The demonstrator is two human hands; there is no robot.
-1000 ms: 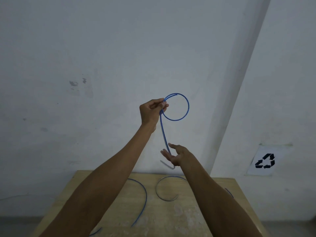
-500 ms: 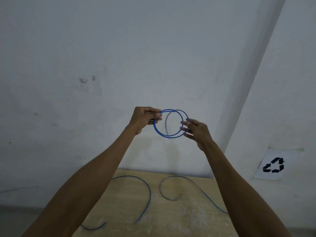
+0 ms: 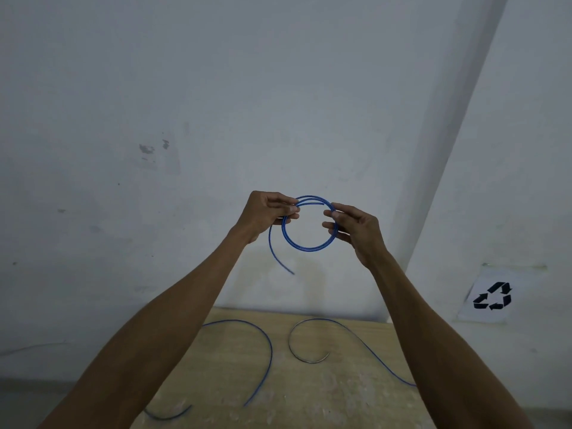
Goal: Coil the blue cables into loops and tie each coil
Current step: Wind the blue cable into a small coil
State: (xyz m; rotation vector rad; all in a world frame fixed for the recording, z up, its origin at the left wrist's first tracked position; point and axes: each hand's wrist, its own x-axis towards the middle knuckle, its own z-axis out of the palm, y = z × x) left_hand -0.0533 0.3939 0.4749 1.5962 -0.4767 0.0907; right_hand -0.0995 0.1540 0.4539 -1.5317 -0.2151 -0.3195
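A person's two bare arms reach up and forward in front of a plain pale wall (image 3: 216, 88), holding a blue cable coil (image 3: 306, 249) in the air between the hands, well above the table. The coil is a small round loop of about two turns, held upright and facing us. The left hand (image 3: 263, 215) pinches the coil's upper left side, thumb and fingers curled tightly together on the strands. The right hand (image 3: 356, 230) holds the coil's right side, with thumb and lightly curled fingertips closed on the cable. A loose tail (image 3: 274, 252) of the same cable hangs down from under the left hand and curves to the right, its end free in the air. Below, a light wooden table (image 3: 309, 394) stands against the wall. On it lie a long curved blue cable (image 3: 271, 351) towards the left, a second hooked cable (image 3: 315, 319) towards the right that trails off behind the right forearm, and a short curved piece (image 3: 167, 418) by the near left edge. A paper sheet with a black recycling symbol (image 3: 492, 297) is fixed low on the wall at the right.
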